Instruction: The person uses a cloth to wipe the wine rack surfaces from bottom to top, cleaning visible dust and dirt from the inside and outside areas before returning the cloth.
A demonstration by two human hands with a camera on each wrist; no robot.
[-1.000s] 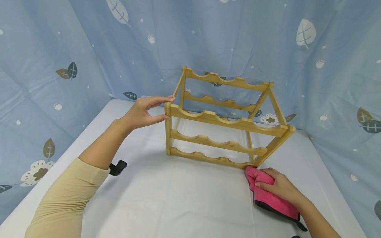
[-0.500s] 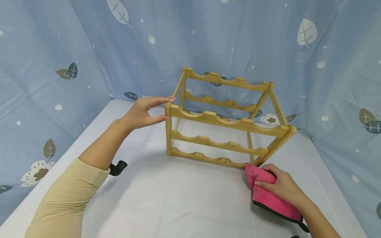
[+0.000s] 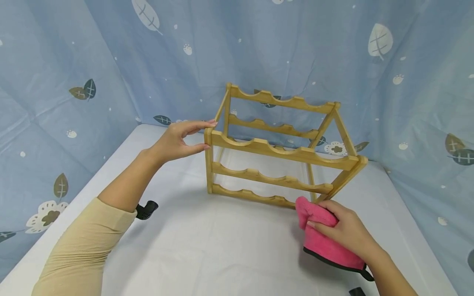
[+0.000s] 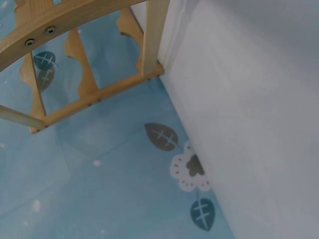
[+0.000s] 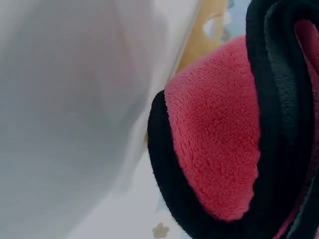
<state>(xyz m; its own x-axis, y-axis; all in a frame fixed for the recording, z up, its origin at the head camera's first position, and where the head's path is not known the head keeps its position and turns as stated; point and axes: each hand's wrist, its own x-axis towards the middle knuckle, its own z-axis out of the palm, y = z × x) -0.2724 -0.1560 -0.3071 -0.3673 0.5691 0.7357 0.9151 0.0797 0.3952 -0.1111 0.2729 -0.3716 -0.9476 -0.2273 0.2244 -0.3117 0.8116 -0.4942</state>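
A light wooden wine rack [image 3: 285, 154] with scalloped rails stands on the white surface, seen from the front in the head view. My left hand [image 3: 177, 139] pinches its upper front left corner, thumb below and fingers above. In my right hand [image 3: 344, 228] is a pink plush cloth [image 3: 326, 242] with black edging, gripped between thumb and fingers. The bunched cloth end lies in front of the rack's lower right corner; whether it touches the wood cannot be told. Pink pile and the black border fill much of the right wrist view, and the hand is hidden there.
Blue curtains [image 3: 274, 45] with leaf prints hang behind and on both sides of the white surface [image 3: 222, 246]. A black fitting [image 3: 146, 209] shows by the left forearm, and another black piece [image 3: 356, 291] at the bottom edge near the right arm.
My right hand has shifted the cloth a little left and up from the rack's lower right corner. The left hand and the rack have stayed in place.
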